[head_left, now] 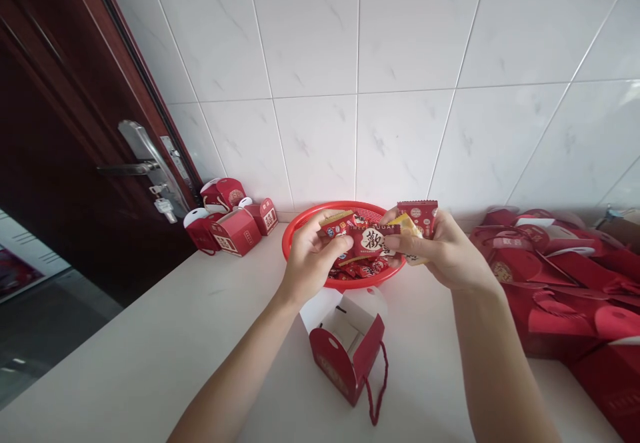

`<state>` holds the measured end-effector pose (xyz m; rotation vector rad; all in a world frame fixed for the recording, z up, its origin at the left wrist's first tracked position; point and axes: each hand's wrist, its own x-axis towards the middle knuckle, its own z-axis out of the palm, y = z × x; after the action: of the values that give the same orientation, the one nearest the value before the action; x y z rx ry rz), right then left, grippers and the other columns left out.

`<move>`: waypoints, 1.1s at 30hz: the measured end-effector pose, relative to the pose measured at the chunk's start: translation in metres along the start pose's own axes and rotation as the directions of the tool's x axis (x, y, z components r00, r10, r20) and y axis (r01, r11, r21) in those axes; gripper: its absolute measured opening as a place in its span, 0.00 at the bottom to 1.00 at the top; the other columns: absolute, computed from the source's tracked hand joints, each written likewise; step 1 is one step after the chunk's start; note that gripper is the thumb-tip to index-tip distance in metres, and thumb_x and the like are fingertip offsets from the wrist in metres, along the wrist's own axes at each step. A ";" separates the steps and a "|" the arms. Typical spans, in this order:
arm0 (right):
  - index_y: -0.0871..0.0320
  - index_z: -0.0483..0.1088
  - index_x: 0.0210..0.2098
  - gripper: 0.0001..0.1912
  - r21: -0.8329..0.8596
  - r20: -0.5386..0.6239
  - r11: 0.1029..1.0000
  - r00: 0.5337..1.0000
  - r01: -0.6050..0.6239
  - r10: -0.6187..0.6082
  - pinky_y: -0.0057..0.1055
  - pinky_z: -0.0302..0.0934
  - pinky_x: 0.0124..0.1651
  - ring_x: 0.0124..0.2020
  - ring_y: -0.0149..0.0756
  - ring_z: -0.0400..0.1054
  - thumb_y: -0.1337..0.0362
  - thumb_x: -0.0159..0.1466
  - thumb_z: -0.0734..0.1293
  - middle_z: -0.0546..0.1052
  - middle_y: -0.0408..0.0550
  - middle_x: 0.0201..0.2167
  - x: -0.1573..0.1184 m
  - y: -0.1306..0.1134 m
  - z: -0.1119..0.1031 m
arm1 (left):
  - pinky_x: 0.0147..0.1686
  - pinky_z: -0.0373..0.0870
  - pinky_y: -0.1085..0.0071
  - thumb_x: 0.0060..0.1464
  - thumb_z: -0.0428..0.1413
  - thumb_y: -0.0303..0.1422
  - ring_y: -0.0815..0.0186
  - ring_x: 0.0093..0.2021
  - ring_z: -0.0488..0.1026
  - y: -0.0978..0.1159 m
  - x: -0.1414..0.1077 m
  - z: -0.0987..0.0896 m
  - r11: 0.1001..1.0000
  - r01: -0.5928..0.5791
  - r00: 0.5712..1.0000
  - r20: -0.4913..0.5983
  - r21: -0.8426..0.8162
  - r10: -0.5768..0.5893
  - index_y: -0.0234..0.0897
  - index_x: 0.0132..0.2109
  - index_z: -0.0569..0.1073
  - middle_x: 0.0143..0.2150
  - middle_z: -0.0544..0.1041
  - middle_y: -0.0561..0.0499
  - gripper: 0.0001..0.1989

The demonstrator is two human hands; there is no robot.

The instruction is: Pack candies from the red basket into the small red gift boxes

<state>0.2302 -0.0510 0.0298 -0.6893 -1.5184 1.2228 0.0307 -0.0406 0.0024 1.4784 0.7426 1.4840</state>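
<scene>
Two hands, each curled partly closed, pinch small wrapped packets above the basket. Your left hand (309, 258) grips a shiny red packet with gold edges (336, 226); your right hand (447, 251) holds a yellow-and-white packet (411, 225) and a dark red packet with pale printing (420, 214). Between your thumbs spans a dark red packet with a white round label (373, 240). With several slick wrappers sharing one pinch, you could lose one into the round red plastic basket (289, 243). Nearer you, an open red card box with a white lining (344, 363) stands on the white bench (200, 336); its raised flaps could snag a packet, and brushing its twisted red cord handle (385, 370) could tip it.
</scene>
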 end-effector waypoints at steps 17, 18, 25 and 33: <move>0.57 0.77 0.35 0.15 -0.022 -0.083 1.000 0.997 0.008 -0.009 0.28 0.61 0.25 0.22 0.29 0.63 0.58 0.53 0.81 0.71 0.39 0.21 0.000 0.004 -0.008 | 0.45 0.78 0.65 0.50 0.67 0.35 0.57 0.45 0.81 0.002 -0.001 -0.001 1.000 0.011 0.999 0.037 -0.008 -0.011 0.40 0.47 0.79 0.44 0.84 0.49 0.16; 0.57 0.77 0.35 0.15 -0.044 -0.083 0.999 0.996 0.010 -0.013 0.28 0.61 0.25 0.23 0.29 0.63 0.59 0.52 0.81 0.71 0.39 0.22 0.000 0.003 -0.008 | 0.45 0.78 0.65 0.51 0.67 0.35 0.57 0.45 0.81 0.002 -0.001 -0.001 1.000 0.008 0.999 0.047 -0.007 -0.007 0.41 0.47 0.79 0.45 0.84 0.49 0.16; 0.58 0.77 0.31 0.10 -0.099 -0.178 0.994 0.982 0.041 -0.058 0.30 0.62 0.24 0.21 0.31 0.67 0.61 0.54 0.79 0.73 0.41 0.20 -0.002 0.000 -0.008 | 0.47 0.78 0.65 0.54 0.66 0.38 0.57 0.46 0.80 0.001 -0.002 0.000 1.000 -0.010 1.000 0.008 -0.003 0.010 0.40 0.49 0.79 0.46 0.83 0.47 0.16; 0.56 0.76 0.31 0.11 0.079 -0.328 0.989 0.940 0.129 -0.096 0.27 0.62 0.23 0.19 0.30 0.68 0.62 0.52 0.80 0.74 0.40 0.20 0.004 0.005 -0.005 | 0.50 0.78 0.67 0.57 0.66 0.38 0.58 0.49 0.81 0.000 -0.002 0.002 0.999 -0.017 0.997 0.072 -0.040 0.020 0.40 0.52 0.79 0.49 0.83 0.47 0.17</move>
<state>0.2328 -0.0441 0.0260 -0.6896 -1.1997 1.0341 0.0326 -0.0421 0.0015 1.5046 0.6543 1.4430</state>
